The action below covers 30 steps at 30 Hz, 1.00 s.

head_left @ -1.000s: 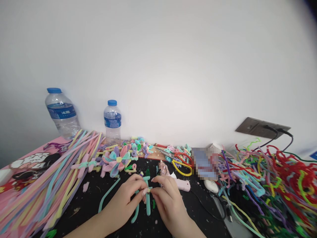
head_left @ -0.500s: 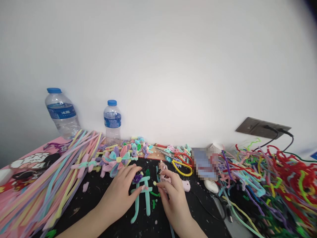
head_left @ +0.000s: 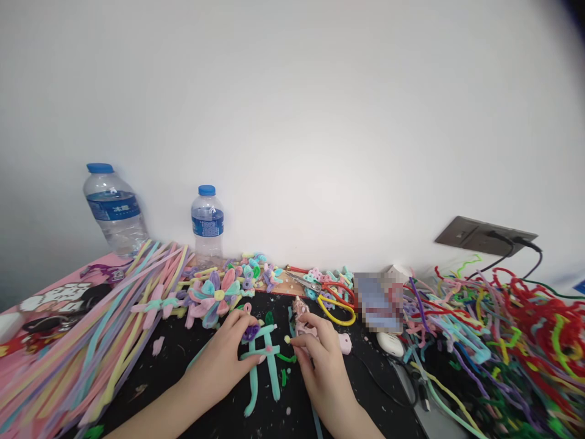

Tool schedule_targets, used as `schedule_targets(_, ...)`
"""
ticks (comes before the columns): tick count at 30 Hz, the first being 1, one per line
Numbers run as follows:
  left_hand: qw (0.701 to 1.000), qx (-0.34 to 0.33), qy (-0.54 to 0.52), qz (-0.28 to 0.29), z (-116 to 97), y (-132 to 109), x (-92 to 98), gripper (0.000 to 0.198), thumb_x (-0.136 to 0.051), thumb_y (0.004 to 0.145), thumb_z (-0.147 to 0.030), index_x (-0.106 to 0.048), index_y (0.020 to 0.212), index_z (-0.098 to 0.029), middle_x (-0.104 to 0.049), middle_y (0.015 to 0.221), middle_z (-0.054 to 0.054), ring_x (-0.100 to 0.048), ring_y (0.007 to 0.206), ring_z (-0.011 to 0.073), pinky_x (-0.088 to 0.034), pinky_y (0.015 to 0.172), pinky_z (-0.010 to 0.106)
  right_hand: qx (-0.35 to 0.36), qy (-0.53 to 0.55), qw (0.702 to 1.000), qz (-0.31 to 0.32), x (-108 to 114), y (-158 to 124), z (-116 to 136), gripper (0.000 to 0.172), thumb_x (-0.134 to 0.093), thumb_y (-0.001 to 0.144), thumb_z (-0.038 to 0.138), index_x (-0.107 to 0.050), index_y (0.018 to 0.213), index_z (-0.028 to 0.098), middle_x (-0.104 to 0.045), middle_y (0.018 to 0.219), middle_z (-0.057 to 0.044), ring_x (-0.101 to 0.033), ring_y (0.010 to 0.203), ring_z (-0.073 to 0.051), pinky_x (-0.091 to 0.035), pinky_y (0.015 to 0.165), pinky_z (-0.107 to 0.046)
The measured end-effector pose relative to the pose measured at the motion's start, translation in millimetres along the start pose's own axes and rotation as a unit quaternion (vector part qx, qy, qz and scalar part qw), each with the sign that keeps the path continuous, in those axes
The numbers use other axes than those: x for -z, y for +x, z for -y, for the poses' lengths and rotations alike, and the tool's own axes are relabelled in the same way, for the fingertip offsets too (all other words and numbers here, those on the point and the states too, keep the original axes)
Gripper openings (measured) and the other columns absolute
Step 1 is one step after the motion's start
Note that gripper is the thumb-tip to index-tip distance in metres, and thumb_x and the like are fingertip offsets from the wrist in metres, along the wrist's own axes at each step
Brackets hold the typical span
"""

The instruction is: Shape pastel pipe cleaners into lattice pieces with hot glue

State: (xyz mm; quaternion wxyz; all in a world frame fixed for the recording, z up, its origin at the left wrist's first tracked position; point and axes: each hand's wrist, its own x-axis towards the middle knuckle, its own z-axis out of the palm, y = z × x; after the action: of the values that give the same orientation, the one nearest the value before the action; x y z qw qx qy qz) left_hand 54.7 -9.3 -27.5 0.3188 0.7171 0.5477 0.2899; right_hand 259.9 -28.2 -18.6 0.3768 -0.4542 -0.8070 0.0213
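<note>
My left hand lies on the black mat with its fingers curled round a small purple pipe-cleaner flower. Its thumb presses on a teal pipe-cleaner figure made of two long legs and crossbars. My right hand sits just right of the figure and pinches a tiny yellow pompom between thumb and forefinger. A pink glue gun lies partly under the right hand's fingers.
Long pastel pipe cleaners fan across the left. A tangled heap of bright ones fills the right. Two water bottles stand by the wall. Scissors, finished flowers and a white mouse lie behind the hands.
My hands have parted from pinching the figure's middle together. The left has moved up to the purple flower. The right has drawn away to the right with the yellow pompom.
</note>
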Motion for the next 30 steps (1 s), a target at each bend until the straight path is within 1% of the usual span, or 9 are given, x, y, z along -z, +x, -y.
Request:
schedule_targets(4, 1.000, 0.014, -0.014, 0.005, -5, 2, 4.0, 0.026, -0.062, 0.072, -0.033, -0.051, 0.094, -0.022, -0.060, 0.101, 0.005, -0.055, 0.102, 0.0285, -0.044, 0.082, 0.036, -0.009, 0.002, 1.000, 0.015, 1, 0, 0, 0.020, -0.044, 0.082, 0.003, -0.054, 0.087, 0.019, -0.048, 0.113, -0.012, -0.050, 0.102, -0.025, -0.047, 0.079, -0.041)
schedule_targets(7, 0.999, 0.017, -0.034, 0.006, -7, 3, 3.9, 0.024, -0.061, 0.073, -0.031, -0.046, 0.090, -0.022, -0.062, 0.085, 0.001, -0.059, 0.087, 0.0238, -0.044, 0.076, 0.033, -0.011, 0.005, 1.000, 0.027, 1, 1, 2, 0.020, -0.042, 0.082, 0.002, -0.051, 0.088, 0.019, -0.046, 0.115, -0.012, -0.048, 0.104, -0.025, -0.047, 0.080, -0.040)
schedule_targets(10, 0.993, 0.025, -0.112, 0.002, -8, 3, -0.4, 0.022, -0.058, 0.074, -0.028, -0.042, 0.087, -0.022, -0.060, 0.075, -0.003, -0.060, 0.077, 0.0196, -0.045, 0.070, 0.030, -0.007, 0.003, 0.999, 0.032, 1, 0, 3, 0.020, -0.040, 0.083, 0.002, -0.049, 0.087, 0.019, -0.046, 0.115, -0.012, -0.047, 0.106, -0.025, -0.046, 0.080, -0.041)
schedule_targets(12, 0.980, 0.046, -0.193, 0.011, -8, 3, -4.2, 0.025, -0.057, 0.076, -0.029, -0.040, 0.093, -0.023, -0.060, 0.075, -0.004, -0.062, 0.071, 0.0181, -0.047, 0.062, 0.028, -0.007, -0.001, 0.999, 0.036, 2, 0, 5, 0.021, -0.038, 0.082, 0.001, -0.048, 0.086, 0.019, -0.045, 0.116, -0.012, -0.046, 0.106, -0.025, -0.045, 0.081, -0.042)
schedule_targets(15, 0.956, 0.092, -0.278, 0.021, -7, 2, -8.8, 0.039, -0.059, 0.076, -0.032, -0.039, 0.108, -0.023, -0.059, 0.081, -0.002, -0.063, 0.071, 0.0190, -0.051, 0.055, 0.027, -0.010, -0.005, 0.999, 0.047, 2, -1, 8, 0.020, -0.038, 0.082, 0.002, -0.046, 0.086, 0.020, -0.046, 0.116, -0.012, -0.047, 0.107, -0.026, -0.045, 0.081, -0.043)
schedule_targets(17, 0.945, 0.111, -0.307, 0.022, -8, 2, -10.6, 0.044, -0.062, 0.074, -0.034, -0.041, 0.111, -0.022, -0.059, 0.085, 0.000, -0.064, 0.075, 0.0198, -0.054, 0.058, 0.029, -0.008, -0.004, 0.999, 0.049, 2, 0, 10, 0.019, -0.037, 0.083, 0.003, -0.046, 0.085, 0.020, -0.047, 0.116, -0.012, -0.047, 0.107, -0.025, -0.045, 0.081, -0.042)
schedule_targets(21, 0.928, 0.119, -0.352, 0.029, -10, 0, -12.9, 0.044, -0.064, 0.074, -0.036, -0.045, 0.111, -0.021, -0.062, 0.089, 0.001, -0.064, 0.080, 0.0200, -0.056, 0.065, 0.030, 0.003, -0.012, 0.999, 0.048, 1, 0, 12, 0.019, -0.037, 0.082, 0.003, -0.046, 0.084, 0.020, -0.047, 0.117, -0.012, -0.046, 0.109, -0.025, -0.045, 0.083, -0.043)
schedule_targets(26, 0.921, 0.123, -0.368, 0.020, -11, -2, -15.5, 0.044, -0.065, 0.074, -0.039, -0.046, 0.109, -0.021, -0.063, 0.092, 0.001, -0.063, 0.083, 0.0197, -0.056, 0.065, 0.029, -0.008, -0.015, 0.999, 0.044, -1, 1, 13, 0.019, -0.038, 0.081, 0.003, -0.047, 0.085, 0.019, -0.047, 0.116, -0.012, -0.047, 0.109, -0.026, -0.045, 0.083, -0.042)
schedule_targets(30, 0.924, 0.124, -0.361, 0.022, -14, -3, -15.2, 0.043, -0.065, 0.074, -0.040, -0.047, 0.108, -0.020, -0.062, 0.091, 0.002, -0.062, 0.082, 0.0190, -0.056, 0.064, 0.028, -0.023, -0.016, 0.999, 0.046, -1, 1, 15, 0.020, -0.039, 0.080, 0.002, -0.047, 0.085, 0.019, -0.047, 0.116, -0.012, -0.046, 0.111, -0.027, -0.044, 0.083, -0.044)
